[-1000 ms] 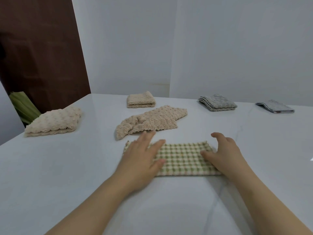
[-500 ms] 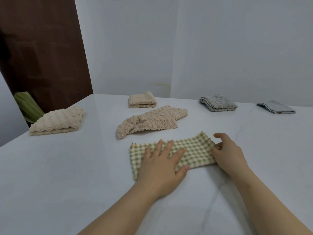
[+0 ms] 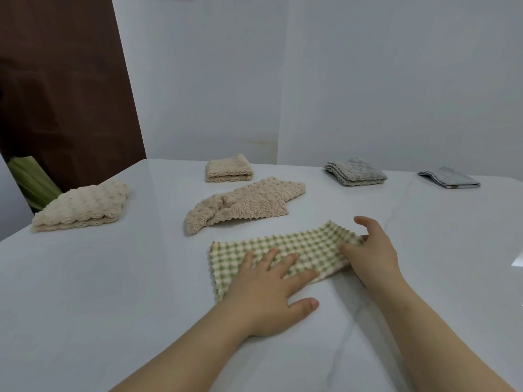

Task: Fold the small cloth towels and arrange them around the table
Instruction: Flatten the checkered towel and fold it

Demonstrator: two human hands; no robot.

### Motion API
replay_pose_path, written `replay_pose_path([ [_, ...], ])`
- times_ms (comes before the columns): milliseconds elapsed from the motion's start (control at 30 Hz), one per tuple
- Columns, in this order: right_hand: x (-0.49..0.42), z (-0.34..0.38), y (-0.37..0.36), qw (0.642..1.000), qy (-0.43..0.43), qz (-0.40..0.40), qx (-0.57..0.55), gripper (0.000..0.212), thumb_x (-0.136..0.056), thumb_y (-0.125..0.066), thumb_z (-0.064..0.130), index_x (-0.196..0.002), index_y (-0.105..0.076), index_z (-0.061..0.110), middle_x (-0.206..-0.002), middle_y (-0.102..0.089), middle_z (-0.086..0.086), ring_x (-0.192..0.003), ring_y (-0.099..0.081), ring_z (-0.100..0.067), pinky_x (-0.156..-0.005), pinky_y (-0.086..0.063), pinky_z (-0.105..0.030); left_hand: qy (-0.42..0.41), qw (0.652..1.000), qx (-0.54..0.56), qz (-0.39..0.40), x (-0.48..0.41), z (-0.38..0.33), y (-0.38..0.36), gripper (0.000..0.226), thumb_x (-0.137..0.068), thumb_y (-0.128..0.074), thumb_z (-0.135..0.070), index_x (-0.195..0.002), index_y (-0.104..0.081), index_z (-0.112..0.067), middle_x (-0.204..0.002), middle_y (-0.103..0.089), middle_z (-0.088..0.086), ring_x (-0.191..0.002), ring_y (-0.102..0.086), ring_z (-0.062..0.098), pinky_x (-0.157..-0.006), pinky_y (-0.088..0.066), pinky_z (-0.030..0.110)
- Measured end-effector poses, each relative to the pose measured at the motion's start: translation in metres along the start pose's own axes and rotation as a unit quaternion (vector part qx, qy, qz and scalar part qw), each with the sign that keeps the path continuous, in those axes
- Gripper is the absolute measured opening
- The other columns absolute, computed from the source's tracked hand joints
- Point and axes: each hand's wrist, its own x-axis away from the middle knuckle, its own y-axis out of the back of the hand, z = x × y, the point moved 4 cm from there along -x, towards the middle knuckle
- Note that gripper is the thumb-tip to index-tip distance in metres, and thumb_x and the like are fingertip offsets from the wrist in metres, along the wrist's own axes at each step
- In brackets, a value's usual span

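The left hand (image 3: pixel 268 290) lies flat with fingers spread, pressing the near left part of the green checked towel (image 3: pixel 305 247) onto the white surface (image 3: pixel 113 278). The right hand (image 3: pixel 373 250) pinches the towel's right end, thumb on top. Six towels in all: this one, a rumpled beige towel (image 3: pixel 246 205) just behind it, a folded beige towel (image 3: pixel 229 172), a bulky beige towel (image 3: pixel 82 206) far left, and two folded grey towels (image 3: pixel 355 171) (image 3: pixel 448 179).

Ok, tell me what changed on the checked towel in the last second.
The left hand slid right along the checked towel, baring its left end, and presses it flat. The right hand now pinches the right end, which has swung away from the person and bunched. The other towels stayed put.
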Motion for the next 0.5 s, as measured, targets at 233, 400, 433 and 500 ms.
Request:
replay_pose_path([
  [233,-0.004,-0.008,-0.008,0.994,-0.06,-0.01,-0.09,0.051,-0.08,-0.063,0.01,-0.127,-0.045,0.017,-0.102,-0.056,-0.003,-0.096,-0.059,-0.026,-0.089,-0.05,-0.046,0.009,0.995,0.07,-0.074,0.001,0.005,0.01,0.051,-0.092,-0.021,-0.058,-0.142,-0.016,-0.047,-0.155,-0.011,-0.014,-0.145,0.001,0.011,-0.117,0.001,0.043],
  [400,-0.005,-0.007,-0.012,0.988,-0.033,-0.038,-0.146,0.034,-0.081,-0.063,0.009,-0.108,-0.048,0.023,-0.091,-0.055,-0.001,-0.083,-0.061,-0.028,-0.072,-0.055,-0.045,0.096,0.991,0.065,-0.066,0.005,0.042,0.017,0.05,-0.097,-0.022,-0.047,-0.145,-0.014,-0.037,-0.156,-0.012,-0.01,-0.144,-0.004,0.009,-0.117,-0.002,0.041],
  [433,-0.004,-0.006,-0.013,0.987,-0.03,-0.048,-0.148,0.032,-0.081,-0.063,0.01,-0.105,-0.048,0.023,-0.089,-0.055,-0.001,-0.083,-0.061,-0.028,-0.074,-0.054,-0.046,0.106,0.993,0.047,-0.033,0.006,0.046,0.012,0.051,-0.097,-0.02,-0.048,-0.146,-0.011,-0.037,-0.157,-0.004,-0.01,-0.144,0.002,0.01,-0.117,0.003,0.042],
  [500,-0.001,-0.002,-0.014,0.986,-0.016,-0.074,-0.151,0.029,-0.08,-0.064,0.01,-0.101,-0.049,0.023,-0.088,-0.057,0.001,-0.084,-0.06,-0.024,-0.081,-0.052,-0.045,0.11,0.993,0.041,-0.013,0.005,0.047,0.006,0.052,-0.096,-0.018,-0.05,-0.146,-0.007,-0.037,-0.157,0.004,-0.009,-0.144,0.009,0.012,-0.116,0.008,0.042],
])
